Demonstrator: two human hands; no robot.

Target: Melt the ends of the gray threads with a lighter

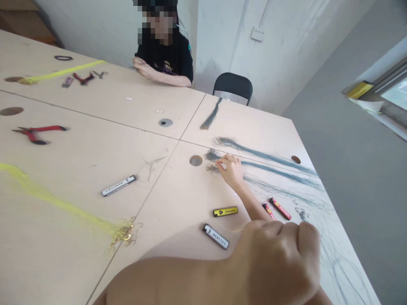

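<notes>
My right hand reaches out over the table, thumb and fingers pinched at the hook ends of the blue-green line bundles. One bundle of fish hooks lies just beyond its fingertips and another cluster of hooks sits beside the thumb. Which single hook it pinches is too small to see. Close to the camera, my left hand is curled into a fist, its back towards me and its fingertips hidden. A thin pale yellow line runs up to this fist; whether the fist holds it is hidden.
Lighters lie nearby: yellow, white, red, and another white lighter. Yellow line with hooks and red-handled pliers are left. The table has cable holes. A person sits opposite, beside a black chair.
</notes>
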